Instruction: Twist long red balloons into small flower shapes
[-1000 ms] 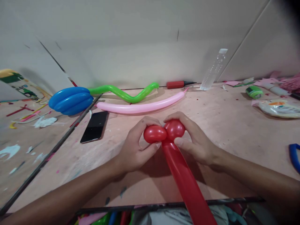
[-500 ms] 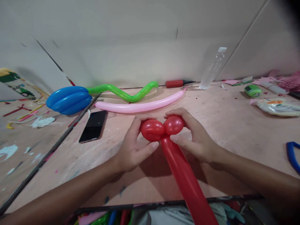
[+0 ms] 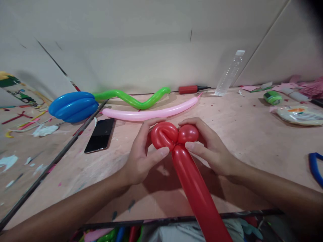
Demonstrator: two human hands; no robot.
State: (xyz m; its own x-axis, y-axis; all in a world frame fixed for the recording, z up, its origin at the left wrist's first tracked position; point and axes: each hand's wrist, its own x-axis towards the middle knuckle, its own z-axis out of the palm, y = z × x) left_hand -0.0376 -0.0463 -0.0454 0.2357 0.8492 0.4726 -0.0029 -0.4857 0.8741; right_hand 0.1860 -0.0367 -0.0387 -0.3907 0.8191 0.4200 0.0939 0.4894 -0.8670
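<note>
Closest to me, the long red balloon runs up from the bottom edge over the pink table to two small twisted bubbles at its far end. I have my left hand closed around the left bubble, thumb pressed underneath and fingers curled over the top; my right hand is closed on the right bubble the same way. Just beyond and left of my hands lies a black phone. Farther back rest a pink balloon, a green balloon and a blue balloon. Against the wall I see a red pump and a clear bottle.
</note>
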